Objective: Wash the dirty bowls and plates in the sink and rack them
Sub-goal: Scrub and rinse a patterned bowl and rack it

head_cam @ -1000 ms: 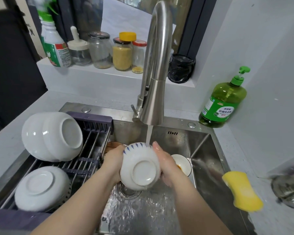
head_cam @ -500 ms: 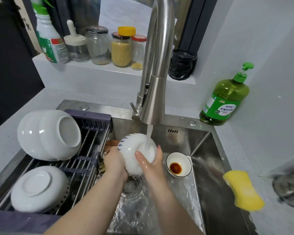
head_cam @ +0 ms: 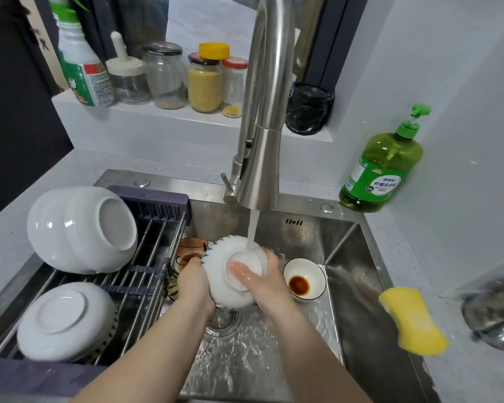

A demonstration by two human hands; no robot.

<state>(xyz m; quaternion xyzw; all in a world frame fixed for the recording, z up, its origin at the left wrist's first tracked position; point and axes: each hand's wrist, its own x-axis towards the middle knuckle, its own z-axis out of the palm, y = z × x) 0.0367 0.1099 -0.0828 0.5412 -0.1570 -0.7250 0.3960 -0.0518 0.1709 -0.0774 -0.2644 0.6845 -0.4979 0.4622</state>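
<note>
I hold a white bowl with blue rim marks (head_cam: 224,271) upside down over the sink drain, under the running tap stream. My left hand (head_cam: 194,286) grips its left side. My right hand (head_cam: 259,282) lies across its base with fingers spread, rubbing it. A small white dish with brown sauce (head_cam: 303,279) sits on the sink floor to the right. A brown patterned bowl (head_cam: 191,250) lies behind my left hand. Two stacked white bowls (head_cam: 79,228) and another upturned white bowl (head_cam: 64,321) rest on the rack (head_cam: 146,274).
The steel faucet (head_cam: 262,141) rises over the sink (head_cam: 361,286). A yellow sponge (head_cam: 413,321) lies on the sink's right edge, beside a metal lid (head_cam: 495,312). A green soap bottle (head_cam: 381,167) stands at the back right. Jars and a spray bottle line the sill.
The bowl has moved up under the stream and turned its base upward. My right hand shifted from the bowl's side onto its base. The sauce dish is now uncovered.
</note>
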